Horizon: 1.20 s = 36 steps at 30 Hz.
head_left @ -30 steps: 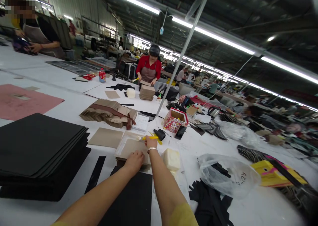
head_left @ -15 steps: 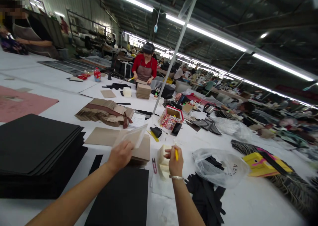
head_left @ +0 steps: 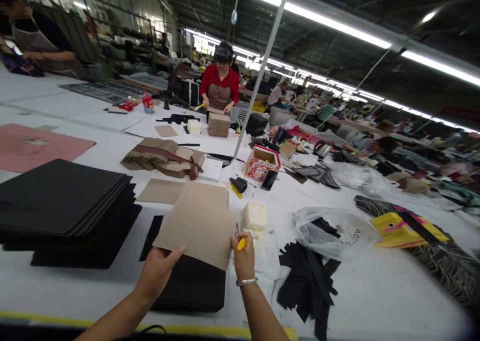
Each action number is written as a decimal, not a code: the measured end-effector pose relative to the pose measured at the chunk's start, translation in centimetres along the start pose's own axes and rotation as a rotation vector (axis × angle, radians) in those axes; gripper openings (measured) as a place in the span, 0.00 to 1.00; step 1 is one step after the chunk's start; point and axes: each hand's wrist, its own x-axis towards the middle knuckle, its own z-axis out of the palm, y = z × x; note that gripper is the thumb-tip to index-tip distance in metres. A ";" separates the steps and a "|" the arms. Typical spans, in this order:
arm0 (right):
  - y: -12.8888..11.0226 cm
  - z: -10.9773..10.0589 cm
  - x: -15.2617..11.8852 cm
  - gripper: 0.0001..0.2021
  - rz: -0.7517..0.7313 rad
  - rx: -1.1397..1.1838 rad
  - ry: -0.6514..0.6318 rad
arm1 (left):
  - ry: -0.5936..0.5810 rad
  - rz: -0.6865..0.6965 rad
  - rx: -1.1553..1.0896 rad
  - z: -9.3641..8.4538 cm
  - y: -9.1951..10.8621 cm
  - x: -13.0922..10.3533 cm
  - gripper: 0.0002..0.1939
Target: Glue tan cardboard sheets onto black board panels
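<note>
My left hand (head_left: 159,273) pinches the near left corner of a beige rectangular sheet (head_left: 198,218), thumb on top. The sheet lies tilted over a stack of black panels (head_left: 191,286). At its right edge is my right hand (head_left: 243,255), closed around a yellow-handled brush (head_left: 242,243); the brush's tip is hidden. Those fingers also meet the sheet's edge, but whether they grip it I cannot tell. Just beyond the right hand stands a cream-coloured block-like container (head_left: 255,216). More beige sheets (head_left: 159,191) lie behind the held one.
A tall stack of black panels (head_left: 63,196) stands at left. Black strips (head_left: 307,281) and a clear plastic bag (head_left: 333,231) lie at right. Farther back are a patterned box (head_left: 262,163), a bundle of beige pieces (head_left: 157,156), a metal pole (head_left: 258,81) and a co-worker in red (head_left: 221,86).
The left hand has drawn back toward me, and a beige sheet now spans the black stack. My right hand has moved from the cream container to the sheet's right edge, brush still held.
</note>
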 end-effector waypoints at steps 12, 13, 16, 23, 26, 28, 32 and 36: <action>6.5 -2.0 -7.2 0.11 0.124 -0.254 -0.160 | -0.002 -0.305 0.544 -8.3 -6.6 -0.2 0.17; 6.6 -1.6 -7.2 0.12 0.126 -0.288 -0.163 | 0.007 -0.284 0.579 -8.5 -6.8 0.3 0.16; 6.7 -0.5 -6.4 0.13 0.106 -0.369 -0.170 | 0.030 -0.237 0.641 -8.9 -7.1 2.4 0.15; 7.7 1.5 -3.8 0.16 0.071 -0.501 -0.147 | 0.074 -0.269 0.672 -9.0 -8.5 6.3 0.16; 8.1 1.8 -3.2 0.16 0.071 -0.527 -0.161 | 0.073 -0.278 0.668 -9.1 -9.3 6.6 0.16; 8.2 2.0 -3.1 0.16 0.081 -0.533 -0.167 | 0.072 -0.274 0.665 -9.2 -9.6 6.6 0.16; 7.8 2.2 -3.0 0.15 0.081 -0.544 -0.168 | 0.088 -0.276 0.679 -9.4 -10.0 6.6 0.15; 7.7 2.5 -2.7 0.15 0.063 -0.568 -0.180 | 0.094 -0.281 0.707 -9.4 -10.0 6.8 0.14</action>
